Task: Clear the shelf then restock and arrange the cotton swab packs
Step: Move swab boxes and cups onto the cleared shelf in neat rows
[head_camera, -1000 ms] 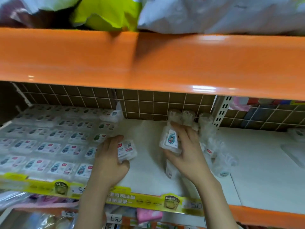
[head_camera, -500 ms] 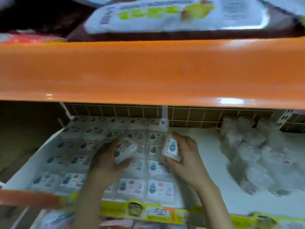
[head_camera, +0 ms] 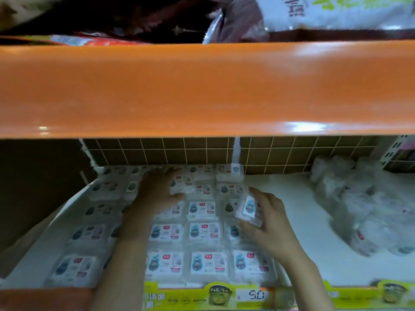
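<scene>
1. Reaching under an orange shelf edge (head_camera: 202, 90), we have both hands over a white shelf (head_camera: 298, 221) laid with flat cotton swab packs (head_camera: 204, 231) in neat rows.
2. Our left hand (head_camera: 157, 191) is far back on the shelf, its fingers curled round one pack (head_camera: 183, 184) that sits tilted on top of the back rows. It looks ready to be set down there.
3. Our right hand (head_camera: 269, 217) is nearer to us, just right of the left hand. Thumb and fingers pinch a second pack (head_camera: 248, 208) by its edges, label facing up, held tilted just above the right-hand column of the grid.
4. Beyond the right hand, well apart from it, lies a loose heap of clear bagged goods (head_camera: 363, 207); blur hides what they are.
5. Below both wrists, a yellow-green price strip (head_camera: 256, 295) runs along the shelf front.
6. Handling, as we judge it: each pack seems light, small and fairly stiff, a clear plastic box with a glossy skin that may slide. Gripping across the short sides, as the right hand does, should keep it steady.
7. Risk, as we judge it: nudging a neighbour could push the tidy rows askew.
</scene>
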Available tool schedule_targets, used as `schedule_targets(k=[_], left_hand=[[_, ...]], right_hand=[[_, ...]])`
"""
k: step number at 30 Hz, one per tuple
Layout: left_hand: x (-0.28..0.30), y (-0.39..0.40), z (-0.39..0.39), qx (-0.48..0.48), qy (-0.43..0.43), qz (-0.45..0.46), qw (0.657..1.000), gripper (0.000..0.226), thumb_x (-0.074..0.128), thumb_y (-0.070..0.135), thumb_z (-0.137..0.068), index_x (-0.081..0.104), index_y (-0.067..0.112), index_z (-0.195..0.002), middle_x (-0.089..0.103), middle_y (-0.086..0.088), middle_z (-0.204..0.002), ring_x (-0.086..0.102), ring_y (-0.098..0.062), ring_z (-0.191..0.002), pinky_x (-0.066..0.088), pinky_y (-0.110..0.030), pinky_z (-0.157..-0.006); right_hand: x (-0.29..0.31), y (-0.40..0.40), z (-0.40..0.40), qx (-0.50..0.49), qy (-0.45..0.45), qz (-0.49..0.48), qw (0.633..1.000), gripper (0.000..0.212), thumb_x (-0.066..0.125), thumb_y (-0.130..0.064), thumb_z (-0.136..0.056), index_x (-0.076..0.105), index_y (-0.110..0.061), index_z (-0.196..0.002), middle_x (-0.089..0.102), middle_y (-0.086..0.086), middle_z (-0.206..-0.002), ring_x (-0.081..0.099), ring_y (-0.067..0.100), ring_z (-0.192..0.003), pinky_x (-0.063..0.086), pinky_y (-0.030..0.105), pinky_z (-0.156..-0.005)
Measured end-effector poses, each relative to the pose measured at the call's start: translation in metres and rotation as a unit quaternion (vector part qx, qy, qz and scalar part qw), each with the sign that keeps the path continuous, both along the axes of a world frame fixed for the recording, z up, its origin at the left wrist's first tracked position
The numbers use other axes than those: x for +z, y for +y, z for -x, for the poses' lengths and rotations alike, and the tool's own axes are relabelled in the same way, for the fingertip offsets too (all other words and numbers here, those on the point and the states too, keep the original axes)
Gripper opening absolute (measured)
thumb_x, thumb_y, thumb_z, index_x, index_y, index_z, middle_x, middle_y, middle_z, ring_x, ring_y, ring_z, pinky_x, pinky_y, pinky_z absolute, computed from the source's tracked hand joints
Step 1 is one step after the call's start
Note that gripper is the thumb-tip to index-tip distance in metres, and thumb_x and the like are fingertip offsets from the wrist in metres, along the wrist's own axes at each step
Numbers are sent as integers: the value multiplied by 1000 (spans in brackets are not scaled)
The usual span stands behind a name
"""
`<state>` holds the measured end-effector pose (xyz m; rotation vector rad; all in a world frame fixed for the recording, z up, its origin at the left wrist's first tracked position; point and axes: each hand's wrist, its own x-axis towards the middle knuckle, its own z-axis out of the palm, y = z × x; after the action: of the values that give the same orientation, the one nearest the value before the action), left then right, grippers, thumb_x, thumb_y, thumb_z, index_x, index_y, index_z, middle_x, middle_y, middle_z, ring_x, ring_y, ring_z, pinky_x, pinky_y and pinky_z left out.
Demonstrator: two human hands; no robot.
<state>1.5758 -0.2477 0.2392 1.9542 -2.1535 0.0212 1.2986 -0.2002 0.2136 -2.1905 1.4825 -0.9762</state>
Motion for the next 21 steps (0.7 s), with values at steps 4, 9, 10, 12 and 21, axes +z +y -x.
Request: schedule_targets(k=[4, 9, 10, 12, 21], left_hand=[[-4, -7, 0, 1, -27, -39, 999, 65, 57, 44, -88, 30, 29, -145, 24, 6, -154, 17, -19, -141, 9, -37, -114], [-10, -8, -4, -28, -62, -38, 997, 48, 55, 32, -89, 45, 30, -136, 34, 7, -148, 25, -17, -137, 15, -38, -110], [-11, -8, -4, -30, -57, -36, 997, 49, 55, 30, -88, 45, 29, -136, 36, 6, -147, 27, -17, -136, 17, -37, -110], [-16, -2, -1, -33, -46, -18, 998, 51, 58, 24, -86, 46, 25, -135, 36, 4, -146, 27, -19, -136, 20, -38, -109], [-60, 59, 10, 86, 95, 90, 988, 43, 51, 30, -78, 67, 2, -107, 66, -17, -105, 63, -40, -92, 52, -51, -76]], right_hand=[[-2, 2, 1, -5, -9, -8, 1000, 69, 61, -47, -70, 24, -46, -127, 36, -15, -112, 24, -1, -106, 23, 14, -84], [-3, 3, -7, -12, 4, -24, 1000, 79, 51, -60, -65, 33, -33, -137, 36, -14, -116, 26, 3, -112, 21, 11, -87], [-3, 2, -10, -13, 9, -25, 1000, 82, 49, -61, -65, 34, -30, -139, 37, -14, -118, 28, 6, -115, 21, 12, -88], [-3, 0, -14, -11, 16, -27, 999, 80, 55, -55, -69, 34, -26, -141, 40, -10, -123, 28, 9, -120, 21, 13, -90], [-4, -4, -33, 5, 11, -48, 999, 77, 70, -40, -79, 30, -20, -142, 39, 0, -132, 28, 12, -126, 21, 11, -95]])
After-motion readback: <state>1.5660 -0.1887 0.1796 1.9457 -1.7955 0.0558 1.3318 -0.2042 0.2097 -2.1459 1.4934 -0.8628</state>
